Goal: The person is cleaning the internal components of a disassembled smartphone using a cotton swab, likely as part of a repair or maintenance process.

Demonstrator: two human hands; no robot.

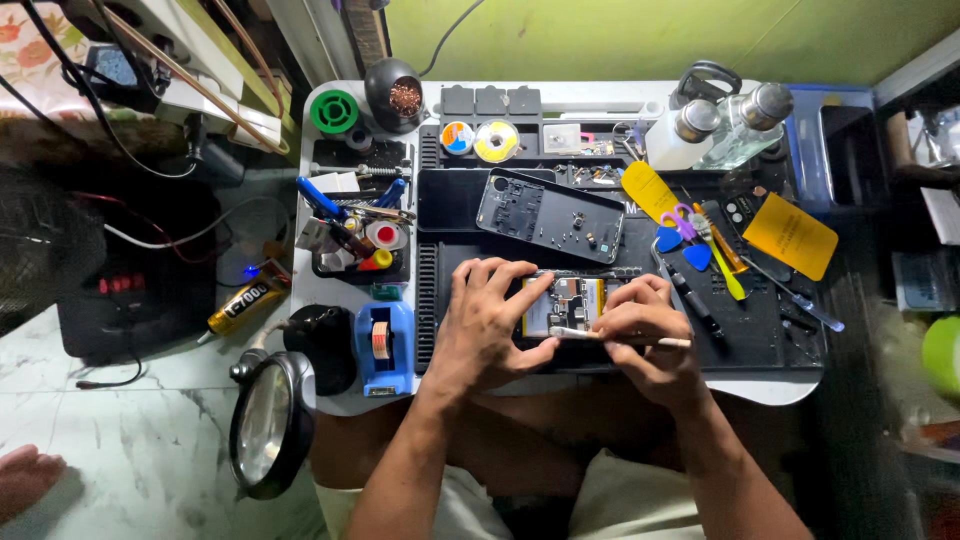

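Note:
An opened phone (pixel 568 305) with its insides showing lies on a black work mat (pixel 470 215). My left hand (pixel 485 325) rests on the phone's left side, fingers spread over it and holding it down. My right hand (pixel 645 335) grips a thin white stick (pixel 615 338) like a pen. The stick lies across the phone's lower edge, its tip pointing left towards my left thumb. The phone's dark back cover (pixel 550 215) lies apart, further back on the mat.
Coloured picks (pixel 680 245), a yellow pry card (pixel 650 190), an orange card (pixel 790 235) and screwdrivers (pixel 790 295) lie right of the phone. Bottles (pixel 720 125) stand at the back right. A blue tape dispenser (pixel 385 345), a tool tray (pixel 355 235) and a magnifier lamp (pixel 268 420) sit left.

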